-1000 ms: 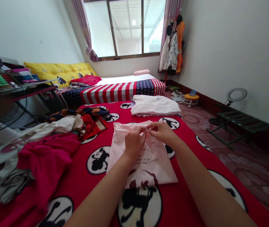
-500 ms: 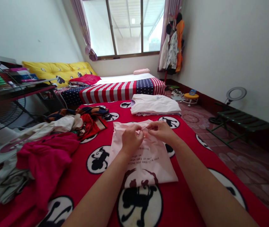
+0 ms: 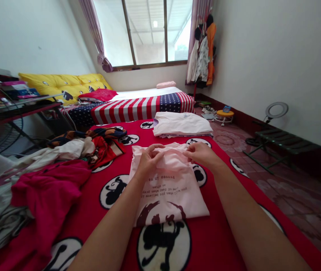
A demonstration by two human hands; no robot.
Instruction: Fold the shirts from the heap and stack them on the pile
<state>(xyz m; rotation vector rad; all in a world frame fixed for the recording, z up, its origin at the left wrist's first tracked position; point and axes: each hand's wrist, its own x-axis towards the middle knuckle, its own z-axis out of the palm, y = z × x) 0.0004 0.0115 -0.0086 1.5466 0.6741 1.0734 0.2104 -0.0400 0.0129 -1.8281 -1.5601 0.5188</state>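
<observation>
So the light pink shirt is lying flat, print side up, on the red blanket, pretty much right in front of the person, and both hands are on its far end. Left hand has thumb and fingers pinched on the cloth near the far left corner, with that forearm crossing the shirt's left side. Right hand is pinching the far edge over on the right, its forearm coming in past the shirt's right side. A loose, puckered bit of fabric sits between the two, and most of the shirt, upside-down lettering included, is on the near side of them. Folded white stack is just beyond, magenta garment off left.
</observation>
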